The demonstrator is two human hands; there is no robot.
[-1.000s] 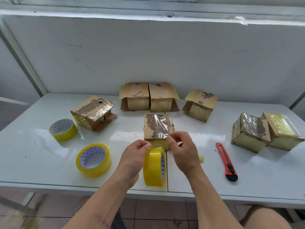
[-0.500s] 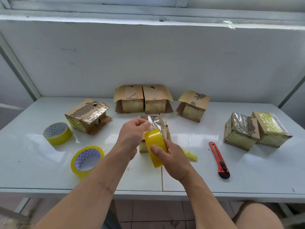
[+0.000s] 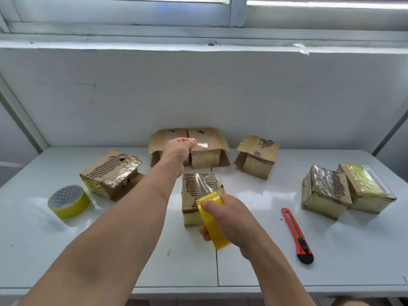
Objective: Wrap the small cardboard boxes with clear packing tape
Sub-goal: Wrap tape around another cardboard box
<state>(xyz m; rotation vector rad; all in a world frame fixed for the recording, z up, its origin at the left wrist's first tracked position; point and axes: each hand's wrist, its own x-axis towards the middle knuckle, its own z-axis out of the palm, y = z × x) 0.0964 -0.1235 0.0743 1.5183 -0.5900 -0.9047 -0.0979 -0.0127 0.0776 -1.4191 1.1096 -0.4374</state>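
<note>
Right hand (image 3: 234, 219) gripped the yellow tape roll (image 3: 212, 221), fingers curled around it, just in front of the half-wrapped box (image 3: 198, 193) in the middle of the counter (image 3: 254, 272). Left hand (image 3: 177, 151) was stretched far forward, fingers pinched on the free end of the clear tape strip (image 3: 202, 145). Risks, probably: long loose strip could twist and stick to itself, or touch the open boxes (image 3: 207, 149) behind. Could also wrinkle if lowered without tension. Light box could shift when pulled.
</note>
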